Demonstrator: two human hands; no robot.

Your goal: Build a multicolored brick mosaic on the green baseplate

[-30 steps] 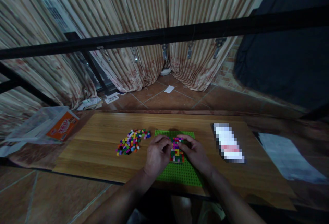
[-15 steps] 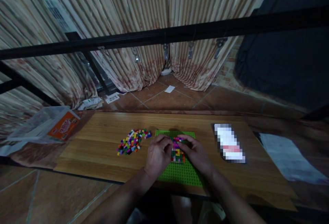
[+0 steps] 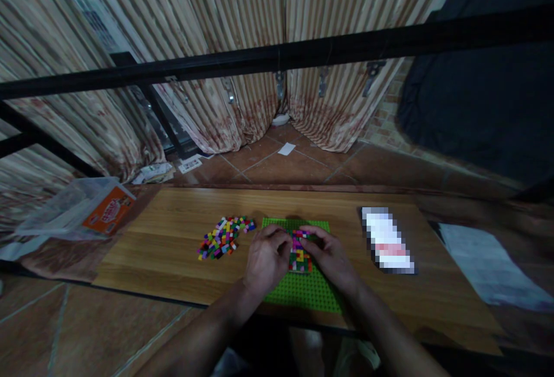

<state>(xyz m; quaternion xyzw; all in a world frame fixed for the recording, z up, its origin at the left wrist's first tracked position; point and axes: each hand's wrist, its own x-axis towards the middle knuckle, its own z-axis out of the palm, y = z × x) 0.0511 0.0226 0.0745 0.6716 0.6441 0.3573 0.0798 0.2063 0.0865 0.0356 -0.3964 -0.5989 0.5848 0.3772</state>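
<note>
A patch of colourful toy bricks (image 3: 300, 257) is built up on the green studded baseplate (image 3: 298, 299), which lies on the wooden table. My left hand (image 3: 269, 253) is at the patch's left edge, its thumb and fingers pinched together. Whatever is between those fingertips is too small to make out. On the other side, my right hand (image 3: 328, 250) is closed with its thumb and fingertips against the upper right of the patch. The fingers partly cover the upper bricks.
Left of the baseplate lies a pile of loose bricks (image 3: 223, 239). A phone (image 3: 387, 241), its screen pixelated, is on the table's right side. Beyond the table are a clear plastic bin (image 3: 71, 209) with an orange label, a black rail (image 3: 242, 60) and paper sheets (image 3: 485, 261).
The view has shifted very slightly. Both hands stay at the brick patch in nearly the same pose.
</note>
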